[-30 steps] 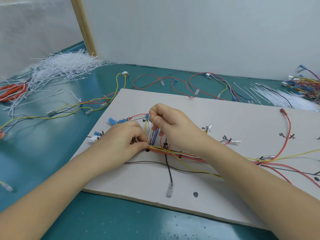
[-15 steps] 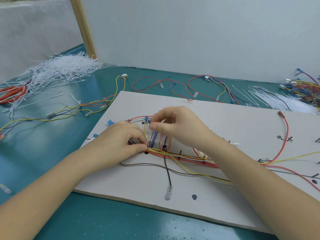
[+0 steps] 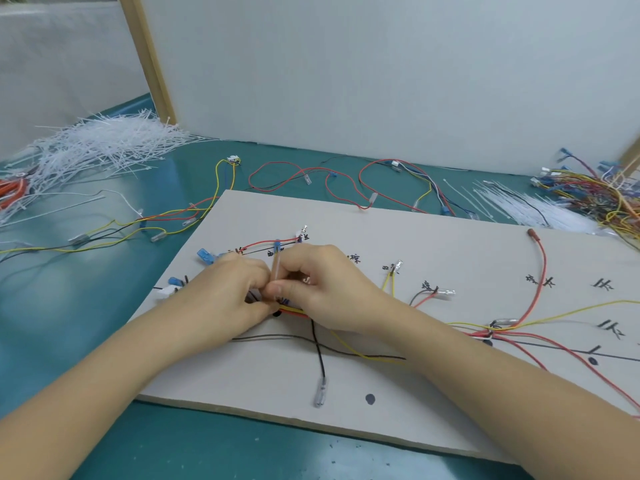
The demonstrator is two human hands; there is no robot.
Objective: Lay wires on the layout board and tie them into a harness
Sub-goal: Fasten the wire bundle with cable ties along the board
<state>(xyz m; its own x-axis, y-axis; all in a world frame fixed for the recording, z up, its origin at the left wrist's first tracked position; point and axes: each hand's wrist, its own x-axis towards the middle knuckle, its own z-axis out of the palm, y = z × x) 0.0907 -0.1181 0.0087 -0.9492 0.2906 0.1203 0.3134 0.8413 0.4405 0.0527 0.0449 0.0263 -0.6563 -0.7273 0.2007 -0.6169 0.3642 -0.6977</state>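
A pale layout board (image 3: pixel 433 244) with black marks lies on the teal table. Red, yellow and black wires (image 3: pixel 512 332) run across it and meet in a bundle (image 3: pixel 294 310) near its left part. My left hand (image 3: pixel 225 299) pinches that bundle from the left, fingers curled. My right hand (image 3: pixel 322 285) meets it from the right and pinches a thin clear cable tie (image 3: pixel 276 271) that stands up between the two hands. The spot where the tie goes round the bundle is hidden by my fingers.
A heap of white cable ties (image 3: pixel 100 147) lies far left, a smaller one (image 3: pixel 533 209) far right beside a tangle of coloured wires (image 3: pixel 595 192). Loose wires (image 3: pixel 311 178) lie behind the board. A black wire with a clear terminal (image 3: pixel 320 393) points to the front edge.
My right hand has come down and closed against my left hand at the bundle. The tie now stands upright between them. The view has shifted slightly.
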